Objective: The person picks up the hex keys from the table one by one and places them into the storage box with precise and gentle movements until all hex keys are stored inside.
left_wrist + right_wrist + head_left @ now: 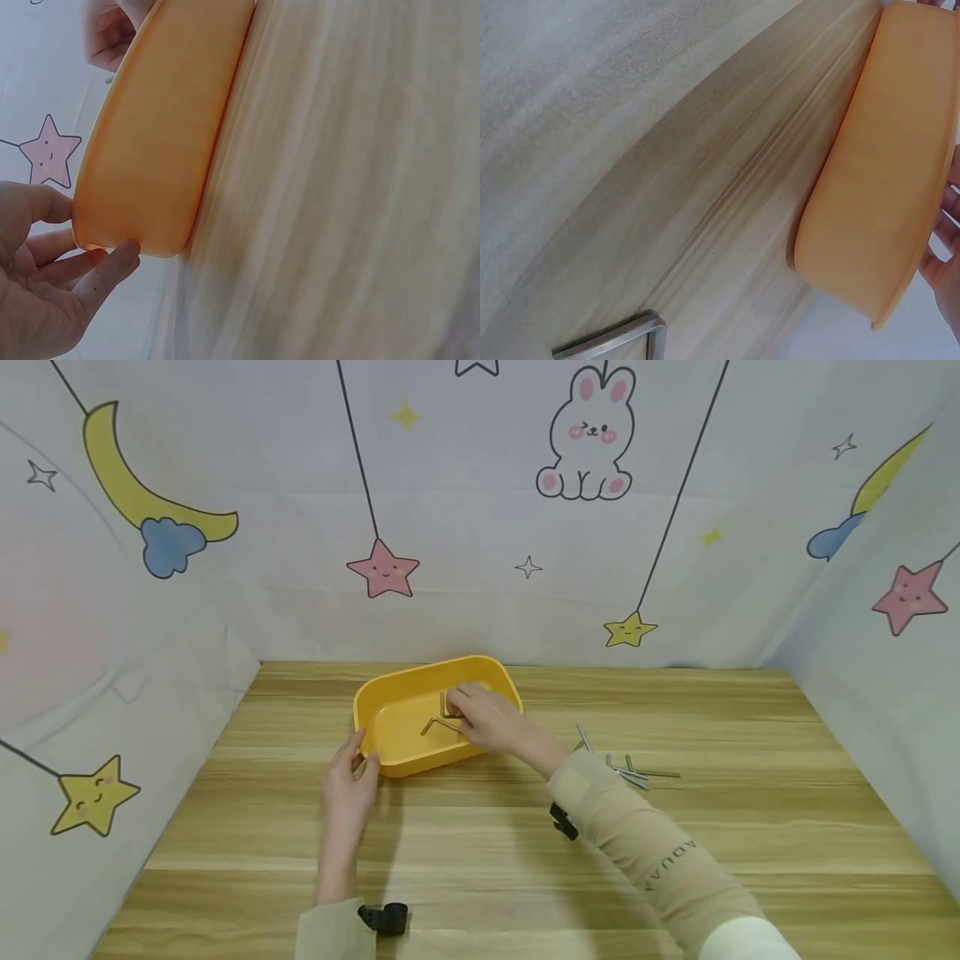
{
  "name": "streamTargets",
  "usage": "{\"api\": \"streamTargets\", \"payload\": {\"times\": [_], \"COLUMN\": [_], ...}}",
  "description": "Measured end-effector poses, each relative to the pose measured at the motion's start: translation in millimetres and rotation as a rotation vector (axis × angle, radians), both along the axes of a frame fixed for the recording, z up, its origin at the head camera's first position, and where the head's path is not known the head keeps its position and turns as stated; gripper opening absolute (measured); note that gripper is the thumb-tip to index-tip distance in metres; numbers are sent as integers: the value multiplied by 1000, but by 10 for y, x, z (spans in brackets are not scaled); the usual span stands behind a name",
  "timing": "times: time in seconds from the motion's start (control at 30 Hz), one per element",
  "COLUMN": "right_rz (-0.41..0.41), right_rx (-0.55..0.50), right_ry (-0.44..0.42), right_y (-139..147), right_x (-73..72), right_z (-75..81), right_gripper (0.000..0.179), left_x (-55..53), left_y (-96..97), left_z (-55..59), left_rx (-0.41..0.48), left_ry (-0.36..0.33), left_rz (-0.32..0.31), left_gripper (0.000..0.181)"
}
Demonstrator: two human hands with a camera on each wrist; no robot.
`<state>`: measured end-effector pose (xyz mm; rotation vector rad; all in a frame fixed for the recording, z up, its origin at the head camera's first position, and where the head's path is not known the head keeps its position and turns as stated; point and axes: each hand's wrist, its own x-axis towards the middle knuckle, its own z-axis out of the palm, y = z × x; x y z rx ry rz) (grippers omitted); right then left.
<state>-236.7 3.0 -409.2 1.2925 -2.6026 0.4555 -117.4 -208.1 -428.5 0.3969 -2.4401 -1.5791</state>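
Note:
A yellow plastic bin (405, 768) sits at the back of the table. My left hand (351, 783) grips its near left corner, fingers at the end and thumb against the front wall; the left wrist view shows these fingertips right at the corner. My right hand (483, 717) reaches over the front rim into the bin, fingers curled at an L-shaped hex key (443, 703) that is partly hidden by the hand. Another brassy hex key (430, 725) lies on the bin floor, its long arm running under that hand.
Right of the bin, several silver and brassy hex keys (630, 772) lie loosely together on the wooden table (465, 860), close to the right sleeve. A white printed cloth (465, 627) walls the back and both sides of the table.

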Motion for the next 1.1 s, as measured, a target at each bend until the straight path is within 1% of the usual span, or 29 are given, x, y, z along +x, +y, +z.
{"api": "streamTargets", "payload": {"times": [0.17, 0.33, 0.4, 0.5, 0.57, 0.63, 0.73, 0.83, 1.1], "right_rz": [-26, -43, -46, -68, -100, -130, -156, -162, -178], "right_rx": [-24, -35, -39, -50, -57, -60, -54, -52, -43], "right_ry": [-60, -160, -212, -320, -396, -450, -478, -478, -517], "right_y": [11, 7, 4, -2, -4, -7, -12, -16, 1], "right_x": [-13, -40, -60, -92, -107, -119, -133, -146, -144], "right_z": [-14, 3, 9, 9, 4, -3, -13, -23, -16], "right_gripper": [18, 19, 19, 17, 16, 16, 16, 15, 17], "left_x": [-9, -19, -19, -23, -21, -19, -13, -19, -26], "left_y": [5, 12, 16, 19, 23, 24, 27, 26, 32], "left_z": [8, 22, 23, 14, 9, 4, 7, 9, 7], "left_rx": [-4, 3, 4, -1, -3, -2, 2, 5, -4], "left_ry": [-11, -19, -16, -5, 1, 5, 2, -3, -8], "left_rz": [-1, -11, -10, 0, 3, 4, 6, 6, -4], "left_gripper": [48, 49, 49, 49, 48, 48, 48, 48, 48]}}
